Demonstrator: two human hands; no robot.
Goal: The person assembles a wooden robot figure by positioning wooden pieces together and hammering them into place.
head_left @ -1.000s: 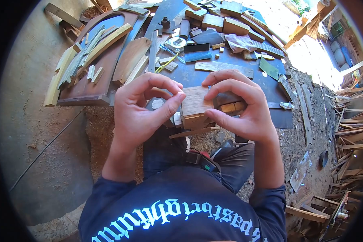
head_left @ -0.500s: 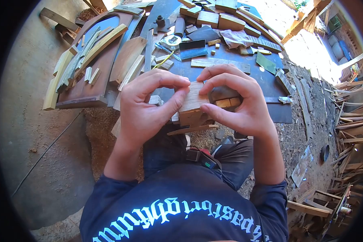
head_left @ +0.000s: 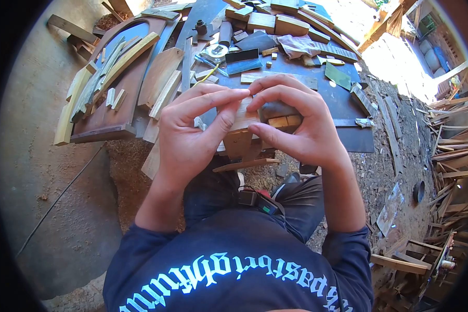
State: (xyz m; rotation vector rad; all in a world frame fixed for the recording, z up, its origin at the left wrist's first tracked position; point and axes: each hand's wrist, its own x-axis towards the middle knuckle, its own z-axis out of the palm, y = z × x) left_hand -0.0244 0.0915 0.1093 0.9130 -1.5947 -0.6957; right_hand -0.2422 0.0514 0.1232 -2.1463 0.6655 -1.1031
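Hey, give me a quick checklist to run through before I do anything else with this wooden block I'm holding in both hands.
1. Left hand grip on the wooden block: ok, thumb and fingertips pinch its left edge.
2. Right hand grip: ok, fingers wrap the block's right side.
3. Block's top face in view: not ok, fingers of both hands cover most of it.
4. Small pale piece under the right fingers joined to the block: cannot tell.
5. Dark worktop free of scraps: not ok, offcuts lie scattered across it.
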